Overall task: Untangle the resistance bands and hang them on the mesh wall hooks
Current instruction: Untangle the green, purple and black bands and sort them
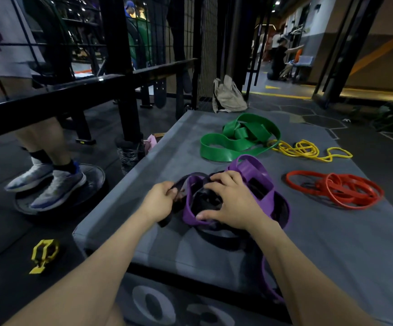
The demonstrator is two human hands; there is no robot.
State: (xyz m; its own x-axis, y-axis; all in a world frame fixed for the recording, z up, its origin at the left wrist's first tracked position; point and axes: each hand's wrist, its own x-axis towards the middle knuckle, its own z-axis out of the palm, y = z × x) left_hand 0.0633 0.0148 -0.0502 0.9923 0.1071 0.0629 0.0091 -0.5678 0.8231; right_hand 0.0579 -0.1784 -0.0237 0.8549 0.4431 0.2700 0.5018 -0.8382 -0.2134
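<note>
Pinching a black band (179,184) in the left hand (159,200) while the right hand (228,200) presses flat on the purple band (254,175) on the worktop (331,243), a person should tease loops apart slowly, not yank.

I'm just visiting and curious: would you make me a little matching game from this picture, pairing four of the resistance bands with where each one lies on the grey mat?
Things:
1. green band
2. yellow band
3. red band
4. purple band

Places:
A. under the right hand, tangled with the black band
B. at the mat's right side, apart from the other bands
C. far end of the mat, nearest the beige bag
D. thin loops just right of the green band

Pairs: 1-C, 2-D, 3-B, 4-A
</note>
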